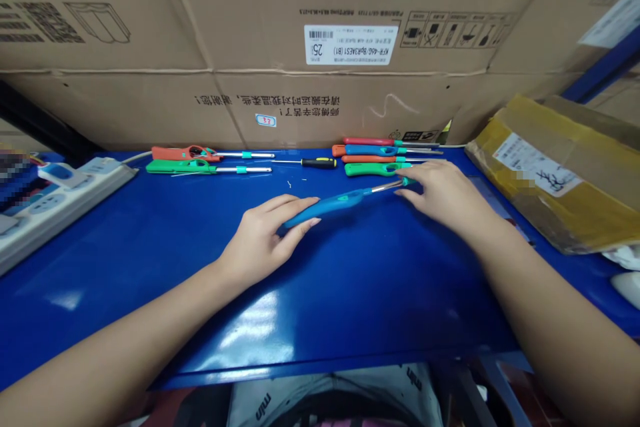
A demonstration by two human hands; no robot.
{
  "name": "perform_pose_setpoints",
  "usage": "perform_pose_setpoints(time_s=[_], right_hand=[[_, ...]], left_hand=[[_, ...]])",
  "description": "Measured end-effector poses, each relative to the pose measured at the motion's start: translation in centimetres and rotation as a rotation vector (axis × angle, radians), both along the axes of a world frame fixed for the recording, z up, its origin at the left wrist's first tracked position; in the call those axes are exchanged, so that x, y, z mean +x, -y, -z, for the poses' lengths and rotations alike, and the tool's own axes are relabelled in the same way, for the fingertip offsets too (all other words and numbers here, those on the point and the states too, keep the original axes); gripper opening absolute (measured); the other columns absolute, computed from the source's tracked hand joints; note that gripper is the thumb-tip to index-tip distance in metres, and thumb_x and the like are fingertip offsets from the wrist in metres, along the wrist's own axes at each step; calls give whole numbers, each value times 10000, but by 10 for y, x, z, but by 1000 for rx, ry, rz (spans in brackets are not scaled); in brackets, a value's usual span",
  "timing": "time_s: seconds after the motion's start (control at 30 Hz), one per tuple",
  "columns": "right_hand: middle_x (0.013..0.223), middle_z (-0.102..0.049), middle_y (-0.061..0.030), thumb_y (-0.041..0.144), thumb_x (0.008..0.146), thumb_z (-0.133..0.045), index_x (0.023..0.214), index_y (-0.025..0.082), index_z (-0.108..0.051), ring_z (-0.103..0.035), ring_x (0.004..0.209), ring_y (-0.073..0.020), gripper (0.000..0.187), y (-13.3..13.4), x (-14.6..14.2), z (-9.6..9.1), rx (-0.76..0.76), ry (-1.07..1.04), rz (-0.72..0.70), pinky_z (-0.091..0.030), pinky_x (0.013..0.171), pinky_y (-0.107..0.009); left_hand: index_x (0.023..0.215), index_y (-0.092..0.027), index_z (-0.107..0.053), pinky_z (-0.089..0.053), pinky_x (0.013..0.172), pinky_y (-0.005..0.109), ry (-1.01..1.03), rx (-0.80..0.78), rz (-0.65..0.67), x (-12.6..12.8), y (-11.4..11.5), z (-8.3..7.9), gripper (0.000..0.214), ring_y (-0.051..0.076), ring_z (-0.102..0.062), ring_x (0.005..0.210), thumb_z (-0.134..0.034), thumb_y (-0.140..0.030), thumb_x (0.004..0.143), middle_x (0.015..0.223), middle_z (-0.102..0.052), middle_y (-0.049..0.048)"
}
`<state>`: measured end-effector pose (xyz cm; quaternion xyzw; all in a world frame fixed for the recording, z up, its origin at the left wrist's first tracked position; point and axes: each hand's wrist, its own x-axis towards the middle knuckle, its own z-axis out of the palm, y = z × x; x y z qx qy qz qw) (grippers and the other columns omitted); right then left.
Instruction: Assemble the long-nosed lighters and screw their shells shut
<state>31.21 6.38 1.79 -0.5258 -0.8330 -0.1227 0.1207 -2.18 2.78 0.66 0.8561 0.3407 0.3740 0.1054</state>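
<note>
A blue long-nozzle utility lighter lies tilted across the middle of the blue metal bench top. My left hand wraps its handle end, and my right hand rests over its teal collar and metal nozzle. Behind my left hand lie a red lighter and a green lighter, with a black-and-yellow screwdriver beside them. Past my right hand lie a red lighter, a blue lighter, an orange lighter and a green lighter.
A large cardboard carton forms a wall along the bench's back edge. A white power strip lies at the left, and a yellow-taped parcel sits at the right. The bench's front edge drops away near my forearms.
</note>
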Motion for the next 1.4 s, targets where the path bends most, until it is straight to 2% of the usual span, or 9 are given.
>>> perform_pose_setpoints(time_s=[0.13, 0.27, 0.47, 0.67, 0.97, 1.03, 1.17, 1.23, 1.4], right_hand=[[1073, -788, -168, 187, 891, -588, 1071, 135, -768, -736, 985, -334, 260, -1, 5, -3, 0, 10, -12, -520, 922, -494], [1115, -785, -128, 215, 961, -540, 1072, 174, -749, -729, 1033, -285, 240, 4, -6, -3, -28, -7, -189, -457, 995, -489], [1078, -787, -124, 235, 1010, -498, 1124, 163, -720, -715, 972, -243, 260, 20, -37, 1, -64, -53, -406, -465, 943, -419], [1000, -780, -137, 231, 1018, -480, 1097, 140, -717, -703, 874, -238, 266, 21, -38, 2, -56, -26, -436, -483, 875, -410], [1006, -777, -118, 184, 988, -519, 1121, 129, -704, -704, 910, -244, 235, 21, -40, 3, -3, -99, -441, -521, 874, -407], [1020, -776, -112, 171, 976, -532, 1118, 142, -704, -709, 921, -249, 225, 24, -44, 1, -61, -116, -397, -525, 876, -421], [1090, -767, -111, 251, 974, -582, 1186, 151, -675, -712, 972, -269, 252, 31, -52, -1, -133, -157, -340, -532, 869, -439], [1143, -762, -109, 309, 966, -612, 1228, 156, -658, -712, 1006, -280, 306, 34, -54, -2, -121, -179, -324, -531, 881, -447], [1096, -774, -95, 360, 972, -609, 1156, 169, -697, -714, 985, -276, 279, 33, -49, -4, -111, -206, -282, -519, 872, -430]], left_hand=[[1203, -141, -711, -580, 934, 321, 8, 8, -9, -1, 0, 0, 291, 192, -718, 974, -655, -287, 958, 1107, -746, 104], [1215, -148, -701, -594, 886, 306, -4, 18, 30, 0, 0, 2, 287, 180, -717, 937, -646, -276, 964, 1088, -741, 102], [1250, -167, -678, -597, 881, 283, 2, -21, 119, 3, 5, 4, 299, 166, -710, 947, -647, -232, 960, 1085, -724, 87], [1252, -126, -669, -577, 882, 246, -10, 1, 135, 3, 7, 2, 311, 148, -697, 937, -658, -195, 950, 1078, -711, 90], [1208, -120, -691, -560, 836, 238, 26, -9, 124, 4, 13, -4, 281, 143, -687, 874, -670, -219, 946, 1034, -724, 88], [1149, -149, -714, -568, 787, 251, 70, -135, 84, 7, 15, -3, 242, 154, -696, 839, -670, -276, 948, 1000, -742, 75], [1073, -166, -675, -532, 542, 218, 318, -722, 9, 16, 14, -1, 310, 123, -640, 575, -633, -448, 952, 785, -738, 29], [1077, -153, -635, -505, 498, 201, 443, -917, 30, 19, 11, -1, 350, 100, -589, 501, -621, -479, 951, 720, -719, 16], [952, -143, -601, -490, 514, 186, 561, -979, 12, 19, 7, -4, 320, 86, -572, 518, -637, -461, 941, 713, -704, 25]])
